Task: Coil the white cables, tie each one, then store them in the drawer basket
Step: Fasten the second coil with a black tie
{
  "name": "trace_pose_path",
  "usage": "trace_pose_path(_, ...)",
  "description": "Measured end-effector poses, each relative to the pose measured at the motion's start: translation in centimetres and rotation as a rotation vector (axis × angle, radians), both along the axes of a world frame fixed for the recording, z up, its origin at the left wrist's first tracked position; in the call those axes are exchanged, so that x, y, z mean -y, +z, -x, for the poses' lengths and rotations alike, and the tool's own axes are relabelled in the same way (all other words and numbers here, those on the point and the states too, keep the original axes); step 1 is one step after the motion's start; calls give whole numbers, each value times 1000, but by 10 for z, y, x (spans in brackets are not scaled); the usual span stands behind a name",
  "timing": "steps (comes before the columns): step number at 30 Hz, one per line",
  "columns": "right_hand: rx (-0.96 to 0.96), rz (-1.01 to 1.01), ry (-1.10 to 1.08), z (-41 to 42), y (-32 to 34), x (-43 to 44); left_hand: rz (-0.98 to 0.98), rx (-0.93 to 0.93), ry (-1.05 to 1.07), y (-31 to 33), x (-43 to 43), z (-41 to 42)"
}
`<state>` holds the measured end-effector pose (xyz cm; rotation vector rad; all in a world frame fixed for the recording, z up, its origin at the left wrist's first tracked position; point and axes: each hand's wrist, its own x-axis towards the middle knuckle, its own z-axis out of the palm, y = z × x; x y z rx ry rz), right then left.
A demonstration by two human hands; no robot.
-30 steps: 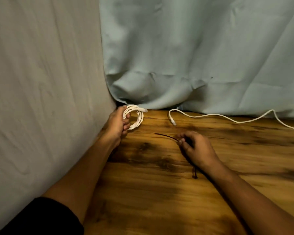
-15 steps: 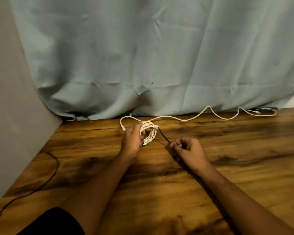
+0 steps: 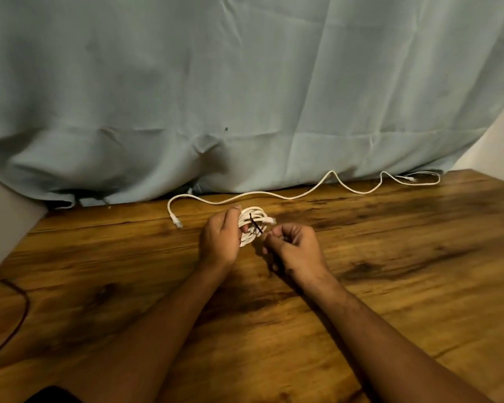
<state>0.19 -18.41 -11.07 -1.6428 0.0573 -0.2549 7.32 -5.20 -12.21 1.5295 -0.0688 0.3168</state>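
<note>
My left hand [image 3: 220, 239] grips a coiled white cable [image 3: 255, 221] just above the wooden table [image 3: 390, 257], near its back middle. My right hand [image 3: 294, 247] pinches a thin dark tie [image 3: 255, 223] whose free end lies across the coil. A second white cable [image 3: 303, 194] lies uncoiled along the back edge of the table, one plug at the left near the coil, the other at the far right. No drawer basket is in view.
A pale blue cloth [image 3: 245, 97] hangs behind the table down to its back edge. A thin dark cord [image 3: 18, 309] lies on the table at the left edge. A plain wall stands at the left.
The view swung right. My left hand carried the coil from the left back corner toward the middle, and my right hand brought the dark tie up against the coil.
</note>
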Motion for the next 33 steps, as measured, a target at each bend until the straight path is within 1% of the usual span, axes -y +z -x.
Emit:
trace_pose_path(2, 17, -34, 13, 0, 0, 0, -25, 19, -23, 1, 1, 2)
trace_pose_path(5, 7, -5, -3, -1, -2, 1, -21, 42, -42, 1, 1, 6)
trace_pose_path(8, -37, 85, -78, 0, -5, 2, 21, 30, 22, 4, 0, 11)
trace_pose_path(11, -41, 192, -145, -1, -7, 0, 74, 41, 98, 8, -6, 11)
trace_pose_path(15, -59, 297, -193, 0, -5, -2, 148, 50, 100, 11, -9, 8)
trace_pose_path(20, -40, 303, -186, 2, -5, -4, 79, 87, 48, 6, -3, 12)
trace_pose_path(24, -62, 338, -178, 3, -3, -6, 113, 74, 51, 11, -2, 15)
trace_pose_path(26, -36, 287, -162, 4, -4, -5, 88, 71, 31, 8, -3, 16)
trace_pose_path(30, 25, 13, -45, 8, -4, -4, -35, 133, -13, 1, 1, 17)
trace_pose_path(33, 28, -60, -5, 8, -5, -5, -130, 203, -40, 1, 4, 20)
